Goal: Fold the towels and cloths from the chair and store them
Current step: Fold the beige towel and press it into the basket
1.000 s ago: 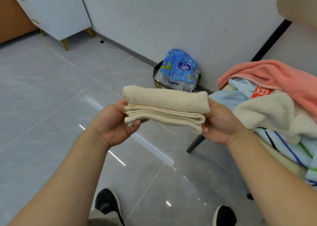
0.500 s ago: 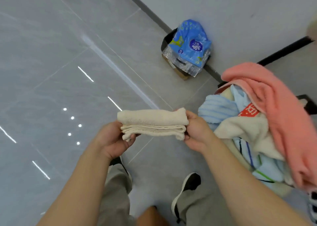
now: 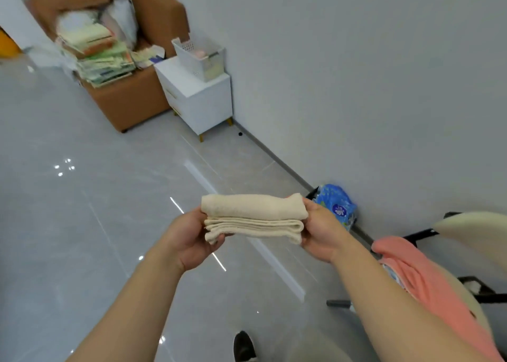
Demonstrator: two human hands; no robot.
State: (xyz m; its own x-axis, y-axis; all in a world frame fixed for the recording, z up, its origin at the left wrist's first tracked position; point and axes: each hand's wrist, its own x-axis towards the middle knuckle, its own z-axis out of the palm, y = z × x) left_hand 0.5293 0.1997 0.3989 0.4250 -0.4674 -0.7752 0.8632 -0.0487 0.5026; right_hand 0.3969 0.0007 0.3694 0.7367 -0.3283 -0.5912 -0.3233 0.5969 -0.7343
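Main risk: fold coming undone in transit. Folded cream towel [image 3: 253, 219] gripped only at its two short ends, middle unsupported, loose lower layers showing at the left end. Likely to sag or fan open on any slackening of either grip, or on a switch to a one-handed carry. Second risk: a drop onto the glossy floor [image 3: 82, 224] on the way across. Third: messy landing at the store. White basket [image 3: 200, 57] on the white cabinet [image 3: 197, 98], far left, looks part filled, contents too blurred to tell; possible snag on the rim, unfolding there. Stack of cloths [image 3: 96, 54] on the brown sofa [image 3: 131, 98], further left, blurred, looks untidy; best not bumped.

Position: towel mid-air, centre of view, above open floor, roughly level, thick fold on top, thinner layers beneath. Clamped between both hands. Left hand [image 3: 192, 238] wrapped round the left end, fingers curled under. Right hand [image 3: 321, 231] gripping the right end, fingers hidden behind the cloth. Hands apart by the towel's length. Pink towel [image 3: 428, 284] on the chair [image 3: 472, 230], near right, clear of both hands, not yet folded. Basket well apart, far left.
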